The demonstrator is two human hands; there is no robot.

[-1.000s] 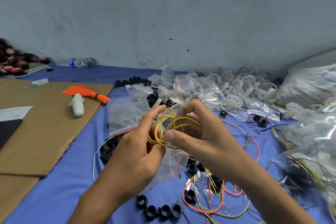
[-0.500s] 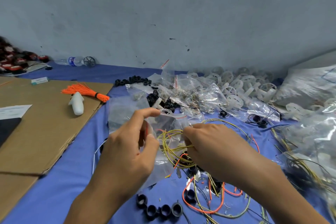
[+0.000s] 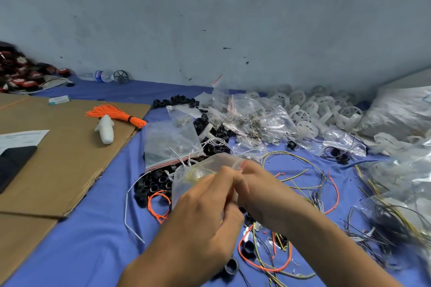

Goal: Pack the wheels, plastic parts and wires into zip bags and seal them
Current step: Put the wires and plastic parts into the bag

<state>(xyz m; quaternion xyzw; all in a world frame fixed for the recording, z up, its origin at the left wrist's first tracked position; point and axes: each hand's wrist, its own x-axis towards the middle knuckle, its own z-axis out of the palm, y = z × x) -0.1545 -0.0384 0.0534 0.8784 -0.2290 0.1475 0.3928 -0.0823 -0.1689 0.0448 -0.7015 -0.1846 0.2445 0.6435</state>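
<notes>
A clear zip bag (image 3: 186, 177) with a coil of yellow wire inside hangs between both hands over the blue cloth. My left hand (image 3: 205, 214) grips the bag from below, fingers curled round its side. My right hand (image 3: 254, 184) pinches the bag's red-lined top edge. Loose yellow and orange wires (image 3: 303, 177) lie to the right. Black wheels (image 3: 154, 184) sit in a heap just left of the bag. White plastic wheels (image 3: 310, 109) are piled at the back.
Filled zip bags (image 3: 170, 142) lie in the middle of the blue cloth (image 3: 93, 240). Brown cardboard (image 3: 58, 158) on the left carries an orange tie bundle (image 3: 116, 114) and a white part (image 3: 106, 128). Tangled dark wires (image 3: 391, 223) crowd the right.
The coil of yellow wire, held bare in both hands before, has gone into the clear zip bag. Both hands have come together lower, at the bag's top edge.
</notes>
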